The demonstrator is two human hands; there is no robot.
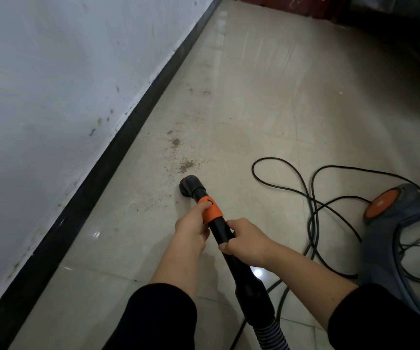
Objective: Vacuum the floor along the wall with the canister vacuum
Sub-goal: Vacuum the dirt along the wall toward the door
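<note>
A black vacuum wand with an orange collar ends in a round black nozzle set on the beige tiled floor. My left hand grips the wand at the collar, thumb on the orange part. Just behind it, my right hand grips the black tube. Brown dirt lies scattered right ahead of the nozzle, with more patches farther along the black baseboard. The ribbed hose leaves the frame at the bottom.
A white scuffed wall runs along the left. The grey and orange canister vacuum sits at the right, its black power cord looped over the floor between it and the wand. Dark furniture stands at the far right.
</note>
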